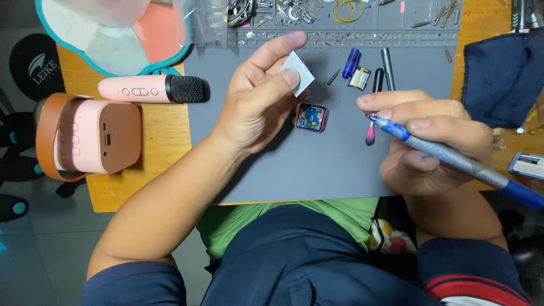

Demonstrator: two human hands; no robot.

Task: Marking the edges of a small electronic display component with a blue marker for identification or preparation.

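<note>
Left hand (255, 96) pinches a small white square (298, 71) between thumb and fingers, above the grey mat (317, 164). Right hand (430, 141) grips a blue pen-like brush (453, 160), its pink tip just right of the opened watch body (311, 117) lying on the mat. Pink microphone (153, 89) and pink speaker (90, 136) sit left.

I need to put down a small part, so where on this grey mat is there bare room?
The near strip of the grey mat, below the small opened device and between the left hand and right hand, is bare. The far tray row and the tools beside it are crowded.
</note>
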